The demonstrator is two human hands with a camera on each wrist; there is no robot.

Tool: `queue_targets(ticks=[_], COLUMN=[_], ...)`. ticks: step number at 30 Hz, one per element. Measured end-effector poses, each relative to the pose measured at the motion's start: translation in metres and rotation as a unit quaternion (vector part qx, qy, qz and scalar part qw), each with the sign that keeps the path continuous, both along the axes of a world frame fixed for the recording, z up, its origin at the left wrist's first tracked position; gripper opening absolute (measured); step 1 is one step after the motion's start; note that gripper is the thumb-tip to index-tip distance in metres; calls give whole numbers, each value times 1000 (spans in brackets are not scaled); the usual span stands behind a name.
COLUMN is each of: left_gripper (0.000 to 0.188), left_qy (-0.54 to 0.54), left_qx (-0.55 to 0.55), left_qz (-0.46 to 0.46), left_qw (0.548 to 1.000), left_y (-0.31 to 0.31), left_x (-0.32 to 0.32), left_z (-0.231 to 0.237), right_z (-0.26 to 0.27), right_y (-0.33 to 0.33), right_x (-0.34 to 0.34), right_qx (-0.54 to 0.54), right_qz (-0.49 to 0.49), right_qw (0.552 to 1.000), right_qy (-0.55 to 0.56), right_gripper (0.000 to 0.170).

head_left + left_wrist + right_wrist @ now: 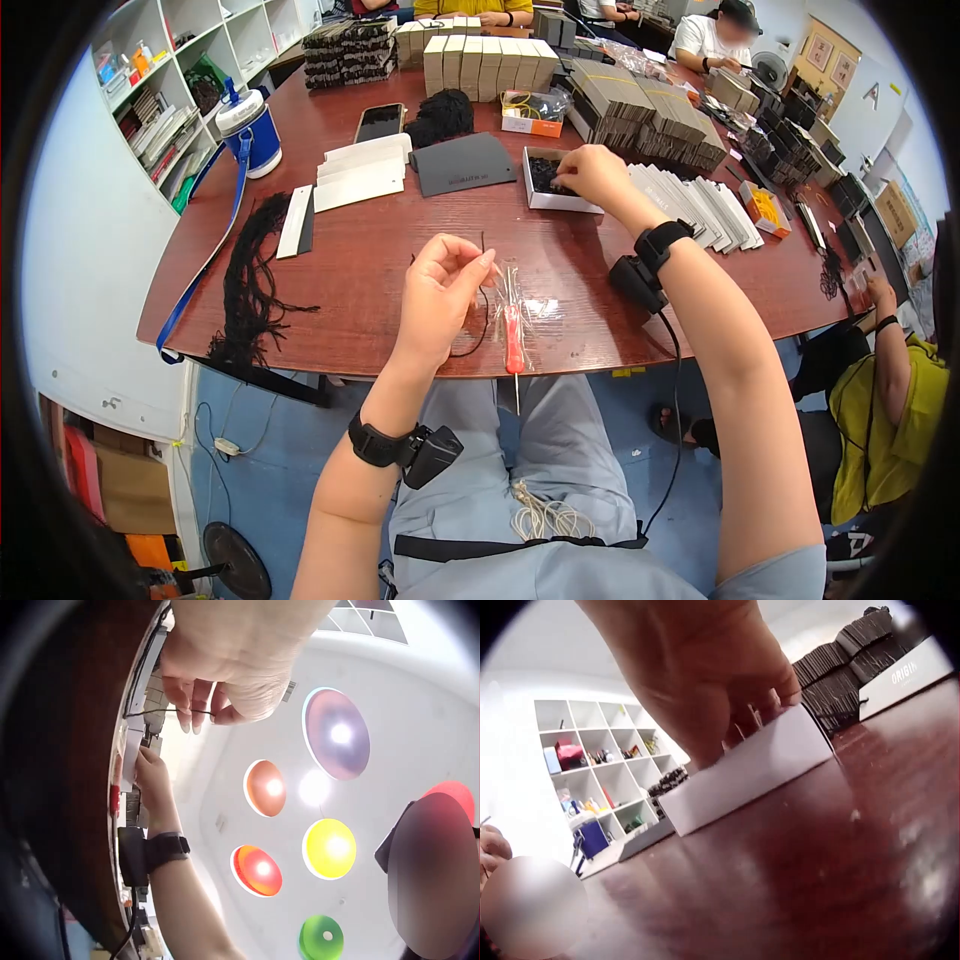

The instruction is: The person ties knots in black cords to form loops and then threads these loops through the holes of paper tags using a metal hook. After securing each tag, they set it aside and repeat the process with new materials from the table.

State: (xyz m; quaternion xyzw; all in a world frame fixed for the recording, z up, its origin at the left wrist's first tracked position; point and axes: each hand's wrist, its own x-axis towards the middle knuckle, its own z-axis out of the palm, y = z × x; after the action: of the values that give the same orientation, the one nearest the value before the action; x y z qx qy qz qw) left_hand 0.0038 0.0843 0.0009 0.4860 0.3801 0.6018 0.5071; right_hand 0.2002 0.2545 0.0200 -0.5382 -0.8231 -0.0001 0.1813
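Note:
My left hand (443,295) pinches a thin black cord (154,712) between thumb and fingers above the table's front edge; the cord hangs in a loop in the head view. My right hand (598,182) reaches into a small white box (563,201) of small black pieces (543,174); its fingertips are inside, and what they touch is hidden. In the right wrist view the box wall (750,772) covers the fingertips of that hand (705,682). A red-handled tool (514,338) lies on clear plastic between the hands, its tip over the table edge.
Black cords (245,285) lie at the left, near white cards (362,172) and a dark grey card (462,165). A phone (380,123), black cord bundle (441,117) and stacked cards (490,68) stand farther back. White tags (695,207) fan out right of the box. Other people sit around the table.

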Motion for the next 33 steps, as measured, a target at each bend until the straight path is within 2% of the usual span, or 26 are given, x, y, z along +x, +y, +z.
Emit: queue_targets(ticks=[4, 5, 9, 11, 12, 14, 16, 18, 22, 25, 30, 33], left_gripper=[8, 8, 7, 6, 6, 6, 5, 5, 6, 6, 7, 7], left_qy=[26, 25, 33, 41, 49, 34, 21, -10, -36, -27, -13, 2], left_qx=[0, 7, 27, 31, 33, 34, 26, 32, -50, -64, -75, -65], left_qz=[14, 13, 11, 16, 21, 4, -15, -80, -126, -151, -143, -125], left_qw=[1000, 1000, 999, 999, 998, 999, 999, 996, 990, 986, 987, 990], left_y=[-2, -1, -1, -2, -2, -11, -22, -30, -34, -33, -32, -31], left_x=[2, 2, 1, 1, 0, 1, 4, 9, 10, 9, 14, 17], left_z=[1, 0, -1, 1, 3, 9, 17, 25, 30, 25, 24, 21], right_z=[10, 14, 21, 27, 28, 41, 35, 23, 23, 24, 20, 21], right_y=[-5, -8, -17, -28, -35, -68, -102, -132, -163, -167, -169, -172], right_x=[3, 3, 3, 4, 4, -7, -16, -23, -28, -25, -20, -20], right_qx=[77, 61, 61, 116, 116, 30, 8, 5, -21, -20, -16, 18], right_qz=[-25, -32, -40, -2, -1, 17, 94, 148, 175, 174, 185, 189], right_qw=[994, 994, 997, 993, 993, 996, 983, 973, 968, 969, 967, 972], right_qy=[73, 82, 14, 9, 9, 77, 156, 174, 177, 174, 176, 135], right_gripper=[20, 23, 26, 28, 28, 27, 25, 24, 19, 17, 16, 15])
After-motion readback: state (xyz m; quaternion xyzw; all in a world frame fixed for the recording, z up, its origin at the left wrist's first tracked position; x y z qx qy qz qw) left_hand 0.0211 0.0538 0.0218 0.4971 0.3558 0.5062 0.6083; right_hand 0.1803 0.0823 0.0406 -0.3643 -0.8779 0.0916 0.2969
